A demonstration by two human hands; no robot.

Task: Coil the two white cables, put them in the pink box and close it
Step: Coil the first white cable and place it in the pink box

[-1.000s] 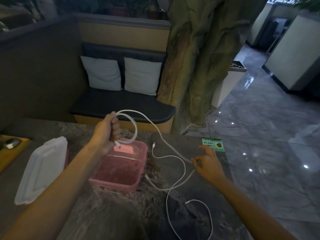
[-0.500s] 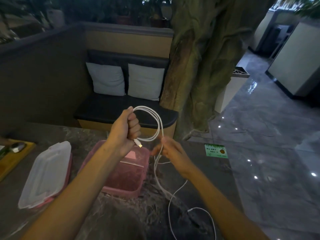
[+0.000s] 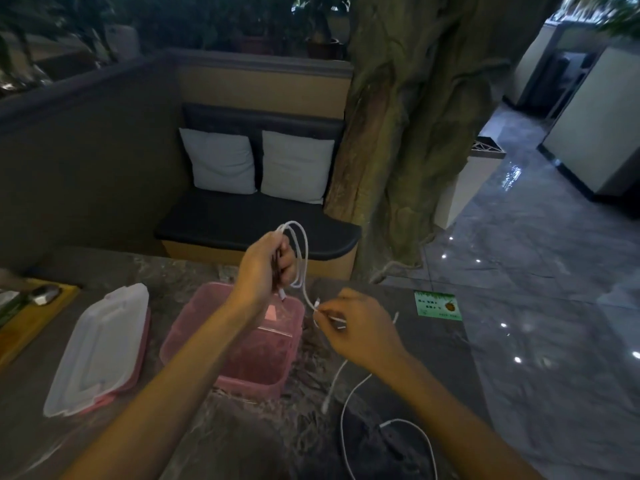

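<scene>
left hand (image 3: 265,268) gripped first cable's coil (image 3: 298,252) above pink box (image 3: 242,344) | right hand (image 3: 360,329) pinched its tail end | second cable (image 3: 346,396) lay uncoiled below right hand (lid (image 3: 100,344) off) | boxing, closing remained

This looks like a restaurant or café seating area: a dark upholstered booth bench (image 3: 256,220) with two pale square cushions (image 3: 218,161) faces a grey marbled stone table (image 3: 242,441), beside a sculpted artificial tree trunk (image 3: 408,133) and a glossy grey tiled floor (image 3: 554,289) reflecting ceiling lights.
</scene>
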